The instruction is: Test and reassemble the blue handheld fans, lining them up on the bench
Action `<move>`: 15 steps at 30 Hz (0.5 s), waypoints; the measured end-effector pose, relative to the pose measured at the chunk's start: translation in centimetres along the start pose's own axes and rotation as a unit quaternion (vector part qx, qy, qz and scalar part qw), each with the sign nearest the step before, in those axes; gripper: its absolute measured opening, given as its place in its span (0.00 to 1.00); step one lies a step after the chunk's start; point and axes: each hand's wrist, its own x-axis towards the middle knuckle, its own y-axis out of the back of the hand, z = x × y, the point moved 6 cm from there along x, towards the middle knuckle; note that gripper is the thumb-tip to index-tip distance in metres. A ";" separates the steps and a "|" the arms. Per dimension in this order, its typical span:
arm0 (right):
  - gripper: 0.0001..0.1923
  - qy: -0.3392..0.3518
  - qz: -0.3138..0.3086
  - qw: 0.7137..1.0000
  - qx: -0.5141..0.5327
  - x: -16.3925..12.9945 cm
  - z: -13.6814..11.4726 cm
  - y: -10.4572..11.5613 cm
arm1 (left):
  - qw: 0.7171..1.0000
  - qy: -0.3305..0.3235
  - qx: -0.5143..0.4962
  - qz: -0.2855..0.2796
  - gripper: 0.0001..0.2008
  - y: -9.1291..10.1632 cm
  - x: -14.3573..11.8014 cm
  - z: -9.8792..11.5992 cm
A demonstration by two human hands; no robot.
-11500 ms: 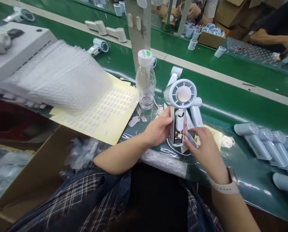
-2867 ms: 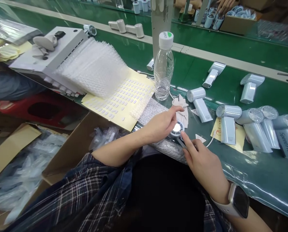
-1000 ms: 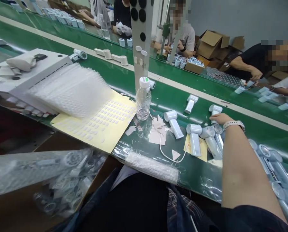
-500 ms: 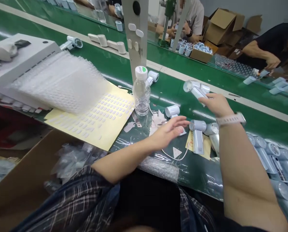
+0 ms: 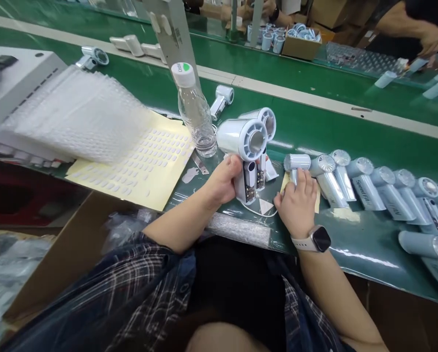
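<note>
The left hand (image 5: 224, 181) is closed round the handle of the near fan (image 5: 241, 139), thumb up beneath its barrel. The far fan (image 5: 269, 123) stands just behind, overlapped by the near one; it seems to share the same grip, though the fingers behind the handles are mostly hidden. Both are raised over the green table (image 5: 369, 244), right of the bottle (image 5: 196, 117). The near fan's handle has its long axis close to upright, head at the top, open side with its circuit board turned toward the near side. Its barrel lies crosswise, the spoked end facing right and near. The far fan points much the same way.

The right hand (image 5: 297, 208) lies over the handle of the end fan (image 5: 297, 161), fingers bent and touching it; how tightly they close cannot be told. That fan rests with its head to the far side, over a yellow note (image 5: 317, 200). Right of it runs a row of fans (image 5: 367, 188), handles pointing near and slightly right.

A white triangle (image 5: 265, 206) lies between the two hands. A bubble-wrap roll (image 5: 241, 230) lies along the near edge, and a sticker sheet (image 5: 134, 166) to the left.
</note>
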 end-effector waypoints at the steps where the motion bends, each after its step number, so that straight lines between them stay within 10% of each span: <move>1: 0.04 0.005 0.001 1.000 0.002 -0.4 -0.1 -0.4 | 1.000 -0.016 0.018 0.005 0.38 0.1 -0.1 0.4; 5: 0.08 -0.017 -0.096 0.963 0.250 -2.5 -1.8 -0.4 | 0.998 -0.038 0.044 0.037 0.41 0.6 -0.1 0.6; 9: 0.13 -0.109 -0.285 0.817 0.489 -4.1 -4.4 -1.5 | 1.000 -0.017 0.002 0.022 0.46 0.2 0.3 0.0; 15: 0.11 -0.084 -0.165 0.844 0.503 -3.4 -6.5 -1.4 | 0.997 -0.002 -0.068 0.028 0.44 -0.2 0.2 -0.2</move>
